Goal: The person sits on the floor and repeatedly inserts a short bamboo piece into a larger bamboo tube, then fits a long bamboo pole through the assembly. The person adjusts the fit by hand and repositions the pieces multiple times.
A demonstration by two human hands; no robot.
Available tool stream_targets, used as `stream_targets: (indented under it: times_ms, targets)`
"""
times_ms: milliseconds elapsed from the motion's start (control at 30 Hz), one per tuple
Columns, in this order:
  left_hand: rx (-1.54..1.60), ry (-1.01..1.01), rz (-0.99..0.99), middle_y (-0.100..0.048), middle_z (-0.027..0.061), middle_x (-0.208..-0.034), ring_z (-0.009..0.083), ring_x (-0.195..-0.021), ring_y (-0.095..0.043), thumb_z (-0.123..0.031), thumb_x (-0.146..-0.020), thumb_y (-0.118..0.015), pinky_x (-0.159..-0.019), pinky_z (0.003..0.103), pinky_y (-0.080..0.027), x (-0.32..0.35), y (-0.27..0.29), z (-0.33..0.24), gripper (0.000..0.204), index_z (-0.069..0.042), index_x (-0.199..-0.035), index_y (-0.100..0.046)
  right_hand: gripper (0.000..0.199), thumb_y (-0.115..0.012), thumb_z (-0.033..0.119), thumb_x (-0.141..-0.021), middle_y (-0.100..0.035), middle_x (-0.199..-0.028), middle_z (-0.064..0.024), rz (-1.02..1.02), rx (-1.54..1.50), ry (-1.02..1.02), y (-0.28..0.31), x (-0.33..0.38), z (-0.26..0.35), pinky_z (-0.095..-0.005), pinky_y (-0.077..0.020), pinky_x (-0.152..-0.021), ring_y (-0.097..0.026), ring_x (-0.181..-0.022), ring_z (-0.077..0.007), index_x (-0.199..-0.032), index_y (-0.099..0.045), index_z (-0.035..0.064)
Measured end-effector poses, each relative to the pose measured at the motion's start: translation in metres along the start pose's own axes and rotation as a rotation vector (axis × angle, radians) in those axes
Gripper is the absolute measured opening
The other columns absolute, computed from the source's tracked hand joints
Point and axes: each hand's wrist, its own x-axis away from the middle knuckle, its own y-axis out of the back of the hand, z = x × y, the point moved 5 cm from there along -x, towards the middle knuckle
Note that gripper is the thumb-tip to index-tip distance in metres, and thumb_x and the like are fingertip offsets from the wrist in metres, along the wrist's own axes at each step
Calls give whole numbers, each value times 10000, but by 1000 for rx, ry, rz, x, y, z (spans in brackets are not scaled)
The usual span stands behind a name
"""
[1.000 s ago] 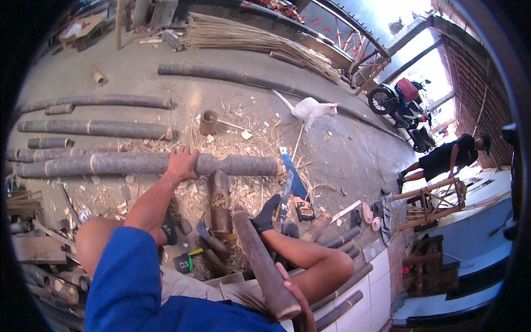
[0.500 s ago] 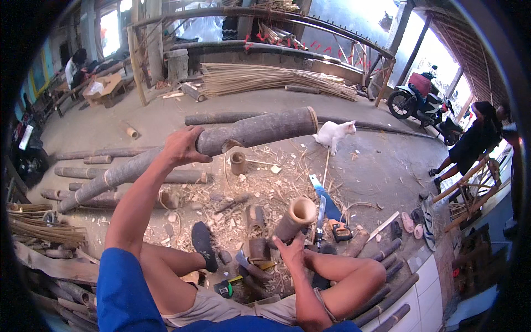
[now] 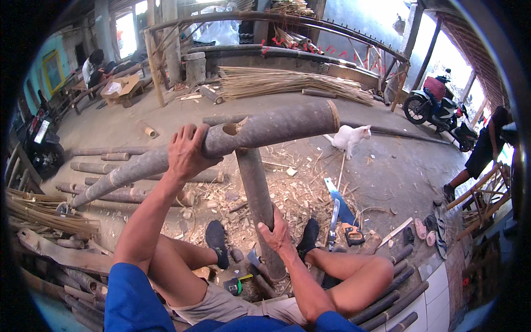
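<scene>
My left hand (image 3: 191, 150) is closed around a long, thick bamboo pole (image 3: 287, 125), which slants up to the right with its far-left end low. A notch cut in the pole's wall lies just right of that hand. My right hand (image 3: 275, 231) wraps round a shorter bamboo piece (image 3: 254, 185), held nearly upright between my legs. Its top end is at the underside of the pole, below the notch; whether they touch, I cannot tell. A blue-bladed handsaw (image 3: 344, 213) with an orange handle and a long knife (image 3: 334, 218) lie right of my right hand.
Wood chips (image 3: 221, 207) cover the floor ahead. A white cat (image 3: 349, 137) sits beyond the pole's right end. More bamboo poles (image 3: 119, 193) lie at left. A tape measure (image 3: 233, 285) is by my legs. A motorbike (image 3: 440, 113) and a person (image 3: 482, 155) are at right.
The short bamboo piece has swung upright, its top rising to the pole's underside. The long pole has rolled, bringing its notch from the lower side to the upper. The person at right has shifted rightward.
</scene>
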Motion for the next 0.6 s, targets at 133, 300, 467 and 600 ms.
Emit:
stream_targets:
  times_ms: [133, 300, 467, 600]
  targets:
    - [-7, -17, -71, -577, 99, -1126, 330, -1103, -583, -394, -562, -960, -913, 487, -479, 8, 4, -3, 875, -178, -1311, -563, 867, -771, 384, -858, -668, -1249, -269, 8, 35, -64, -4, 3, 19, -452, -534, -975, -682, -1152, -373, -1532, -401, -18]
    - [-41, -12, -141, -564, 106, -1134, 332, -1106, -577, -396, -568, -959, -916, 487, -468, 12, 11, -1, 907, -197, -1354, -553, 897, -798, 393, -847, -712, -1199, -246, 4, 16, -30, 0, 10, 42, -422, -567, -920, -725, -1068, -342, -1527, -400, -37]
    - [-40, -8, -134, -567, 114, -1147, 338, -1109, -577, -423, -569, -957, -926, 488, -467, 15, 24, -1, 939, -194, -1381, -545, 891, -821, 362, -825, -705, -1201, -245, 12, 30, -14, 2, 12, 47, -423, -562, -931, -722, -1080, -332, -1505, -416, -45]
    - [-20, -24, -145, -563, 120, -1152, 338, -1105, -580, -468, -570, -949, -912, 485, -471, 19, 40, -3, 942, -192, -1376, -549, 901, -816, 377, -823, -706, -1193, -236, -16, 88, -15, -4, 10, 44, -434, -560, -935, -716, -1086, -341, -1508, -410, -46]
